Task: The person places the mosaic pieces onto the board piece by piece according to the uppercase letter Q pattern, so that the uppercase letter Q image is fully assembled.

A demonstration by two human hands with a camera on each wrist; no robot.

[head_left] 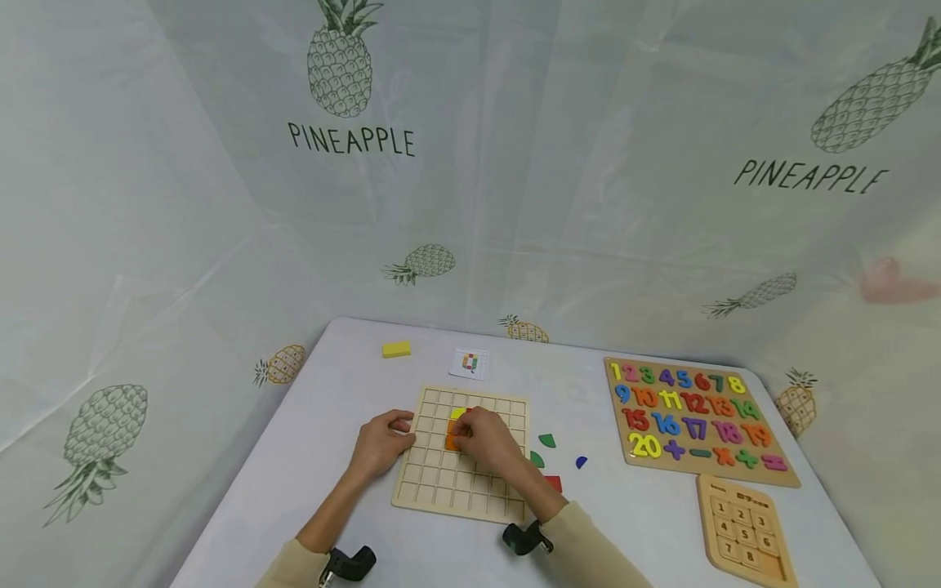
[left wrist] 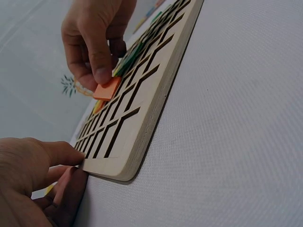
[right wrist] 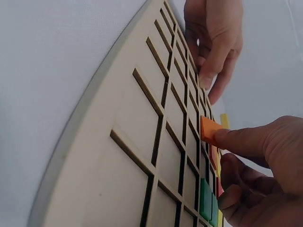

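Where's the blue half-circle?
In the head view, the blue half-circle lies on the table, right of the grid board, between the green pieces and the number board.

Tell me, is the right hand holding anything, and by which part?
Yes: the right hand pinches an orange piece by one edge, its thumb on the near side.

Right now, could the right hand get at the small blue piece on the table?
Probably yes: the blue piece lies uncovered, off to the right of the board. The right hand would likely first have to release the orange piece.
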